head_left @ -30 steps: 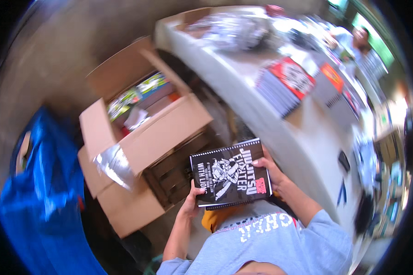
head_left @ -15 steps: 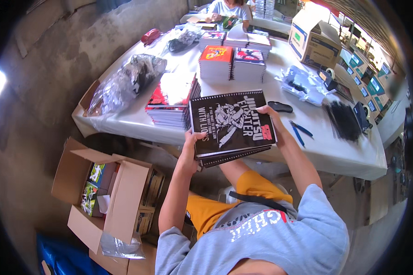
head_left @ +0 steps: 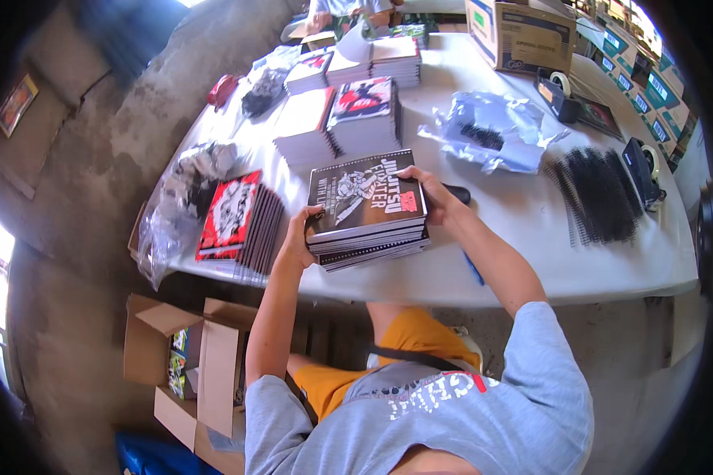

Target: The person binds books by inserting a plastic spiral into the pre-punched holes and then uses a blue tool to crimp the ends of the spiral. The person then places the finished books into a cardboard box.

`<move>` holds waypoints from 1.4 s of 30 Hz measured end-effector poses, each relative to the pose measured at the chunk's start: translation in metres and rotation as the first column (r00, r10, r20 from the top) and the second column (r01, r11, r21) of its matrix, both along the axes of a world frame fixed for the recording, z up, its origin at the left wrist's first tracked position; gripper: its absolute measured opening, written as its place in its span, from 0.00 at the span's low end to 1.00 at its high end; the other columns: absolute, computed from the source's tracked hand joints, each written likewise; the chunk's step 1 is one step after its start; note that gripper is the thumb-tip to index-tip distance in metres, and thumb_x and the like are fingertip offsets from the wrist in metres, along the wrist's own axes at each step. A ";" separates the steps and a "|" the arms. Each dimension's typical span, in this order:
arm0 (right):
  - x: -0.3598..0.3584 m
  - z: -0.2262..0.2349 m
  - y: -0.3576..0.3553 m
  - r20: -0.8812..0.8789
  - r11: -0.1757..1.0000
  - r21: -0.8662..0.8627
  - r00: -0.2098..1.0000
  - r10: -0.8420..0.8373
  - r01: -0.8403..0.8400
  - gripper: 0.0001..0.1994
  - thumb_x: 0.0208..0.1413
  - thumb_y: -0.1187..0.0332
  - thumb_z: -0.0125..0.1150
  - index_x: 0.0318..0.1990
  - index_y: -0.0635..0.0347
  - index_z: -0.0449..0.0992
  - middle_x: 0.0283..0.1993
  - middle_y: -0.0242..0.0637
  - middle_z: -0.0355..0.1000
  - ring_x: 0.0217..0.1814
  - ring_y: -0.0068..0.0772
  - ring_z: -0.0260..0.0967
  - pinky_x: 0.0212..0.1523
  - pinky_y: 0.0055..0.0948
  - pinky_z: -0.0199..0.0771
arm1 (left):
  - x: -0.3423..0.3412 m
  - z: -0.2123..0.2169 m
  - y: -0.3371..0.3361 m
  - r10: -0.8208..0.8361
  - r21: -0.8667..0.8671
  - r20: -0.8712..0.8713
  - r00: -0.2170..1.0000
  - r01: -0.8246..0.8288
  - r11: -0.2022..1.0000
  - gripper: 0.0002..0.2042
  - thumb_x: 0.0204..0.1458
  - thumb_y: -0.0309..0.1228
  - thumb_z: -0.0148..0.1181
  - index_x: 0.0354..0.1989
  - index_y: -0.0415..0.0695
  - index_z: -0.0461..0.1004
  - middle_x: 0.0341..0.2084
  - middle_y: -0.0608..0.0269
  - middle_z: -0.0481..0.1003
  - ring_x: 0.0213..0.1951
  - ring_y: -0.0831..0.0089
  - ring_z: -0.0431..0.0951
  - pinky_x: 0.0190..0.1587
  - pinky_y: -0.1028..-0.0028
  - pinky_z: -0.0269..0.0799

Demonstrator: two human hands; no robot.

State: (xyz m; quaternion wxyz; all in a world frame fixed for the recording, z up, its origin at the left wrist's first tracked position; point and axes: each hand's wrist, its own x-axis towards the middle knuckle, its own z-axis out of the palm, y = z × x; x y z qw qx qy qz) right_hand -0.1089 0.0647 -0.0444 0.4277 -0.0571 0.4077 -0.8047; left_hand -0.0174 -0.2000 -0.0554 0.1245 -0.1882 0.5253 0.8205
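Both hands grip a stack of spiral-bound notebooks (head_left: 356,202) with black covers and a white drawing of fighters. My left hand (head_left: 297,237) clasps its left side, thumb on the top cover. On the right side, my right hand (head_left: 433,194) holds the upper corner, thumb also on top. The lower notebooks fan out unevenly. The stack is over the table's near part; whether it touches the cloth I cannot tell. To its left stands a stack of red-covered notebooks (head_left: 234,218). A dark, rounded tool (head_left: 457,193) is partly hidden behind my right hand.
The white-covered table (head_left: 531,273) also bears further notebook stacks (head_left: 364,111), crumpled plastic wrap (head_left: 507,119), black binding coils (head_left: 594,194) and tape dispensers (head_left: 646,174). A carton (head_left: 523,36) stands at the back. An open cardboard box (head_left: 218,364) is below left. Another person (head_left: 348,8) is across the table.
The black notebook stack has moved forward, farther over the table, and tilted so its front edges show. My hands keep hold of it. The head view has shifted.
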 end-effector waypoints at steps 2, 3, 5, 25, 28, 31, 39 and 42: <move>-0.020 0.003 0.014 -0.001 0.997 -0.071 1.000 -0.030 0.030 0.18 0.45 0.58 0.53 0.40 0.62 0.71 0.35 0.39 0.74 0.33 0.32 0.73 0.40 0.33 0.75 | -0.033 0.000 0.013 0.018 -0.025 0.002 1.000 -0.018 1.000 0.16 0.41 0.48 0.54 0.33 0.52 0.73 0.28 0.67 0.75 0.31 0.64 0.74 0.33 0.53 0.67; -0.032 0.004 0.020 -0.031 0.993 -0.079 0.995 -0.092 0.089 0.19 0.45 0.58 0.53 0.40 0.62 0.71 0.35 0.39 0.74 0.34 0.32 0.73 0.40 0.33 0.75 | -0.048 0.002 0.024 -0.017 0.001 -0.027 0.999 0.017 1.000 0.15 0.42 0.49 0.55 0.32 0.53 0.74 0.28 0.67 0.75 0.31 0.64 0.73 0.32 0.54 0.67; -0.052 0.009 0.035 -0.069 0.980 -0.097 0.981 -0.181 0.174 0.19 0.45 0.58 0.52 0.41 0.63 0.70 0.36 0.40 0.74 0.34 0.33 0.73 0.40 0.33 0.75 | -0.077 0.011 0.040 -0.032 -0.043 -0.042 0.999 0.031 0.999 0.15 0.42 0.49 0.55 0.32 0.53 0.74 0.28 0.67 0.74 0.31 0.65 0.73 0.32 0.55 0.67; 0.134 -0.024 0.076 -0.736 0.055 0.470 0.357 0.575 0.881 0.27 0.47 0.56 0.61 0.57 0.40 0.64 0.60 0.46 0.58 0.65 0.44 0.50 0.64 0.49 0.40 | -0.111 0.012 0.050 -0.144 -0.298 0.095 0.985 0.167 0.940 0.36 0.36 0.58 0.60 0.54 0.54 0.64 0.52 0.51 0.63 0.54 0.54 0.60 0.49 0.42 0.51; 0.139 -0.066 0.105 -0.831 0.047 0.307 0.243 0.500 0.951 0.19 0.48 0.60 0.59 0.51 0.37 0.70 0.58 0.37 0.60 0.63 0.37 0.54 0.61 0.53 0.45 | -0.111 0.025 0.068 -0.209 -0.309 0.093 0.974 0.228 0.923 0.38 0.34 0.58 0.62 0.55 0.52 0.62 0.48 0.48 0.62 0.51 0.55 0.61 0.47 0.45 0.57; 0.142 -0.054 0.086 -0.811 -0.056 0.039 0.064 0.581 0.998 0.15 0.50 0.66 0.56 0.48 0.42 0.72 0.55 0.33 0.63 0.58 0.35 0.59 0.56 0.50 0.50 | -0.115 0.023 0.061 -0.203 -0.333 0.097 0.974 0.224 0.916 0.41 0.33 0.59 0.62 0.56 0.51 0.60 0.49 0.46 0.61 0.51 0.54 0.61 0.46 0.44 0.57; 0.189 -0.210 0.025 -0.441 0.117 0.721 0.322 0.838 0.683 0.17 0.49 0.61 0.52 0.48 0.53 0.70 0.51 0.46 0.66 0.55 0.43 0.62 0.52 0.48 0.58 | -0.104 0.026 0.069 -0.219 -0.319 0.078 0.973 0.232 0.919 0.36 0.34 0.59 0.61 0.51 0.50 0.65 0.44 0.50 0.65 0.47 0.53 0.64 0.44 0.45 0.57; 0.157 -0.205 0.000 -0.912 0.163 0.227 0.151 0.382 0.960 0.23 0.53 0.55 0.48 0.55 0.54 0.64 0.57 0.46 0.62 0.59 0.49 0.57 0.56 0.48 0.55 | -0.103 0.026 0.066 -0.225 -0.350 0.071 0.972 0.236 0.907 0.39 0.34 0.59 0.61 0.53 0.49 0.62 0.47 0.49 0.63 0.48 0.51 0.62 0.43 0.43 0.56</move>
